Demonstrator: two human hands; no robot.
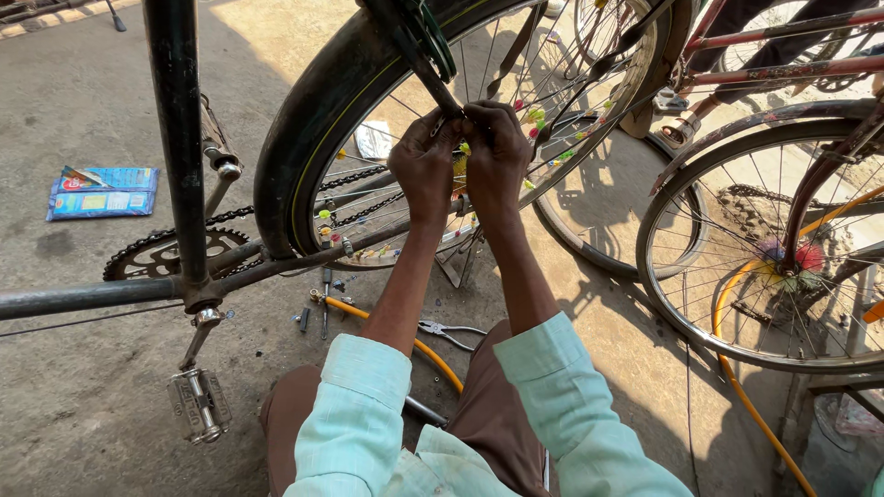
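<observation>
A black bicycle stands in front of me with its rear wheel raised to hand height. Both my hands meet at the wheel's hub, beside a dark stay rod that runs down to the axle. My left hand is closed around a small part at the axle end. My right hand is closed close against it, gripping the same spot. What sits between the fingers is hidden. Coloured beads sit on the spokes. The chain runs to the chainring.
Pliers, a screwdriver and small bits lie on the concrete below the wheel. A yellow hose crosses the ground. A pedal hangs low at left. A blue packet lies far left. Another bicycle wheel stands right, with a person's sandalled foot behind.
</observation>
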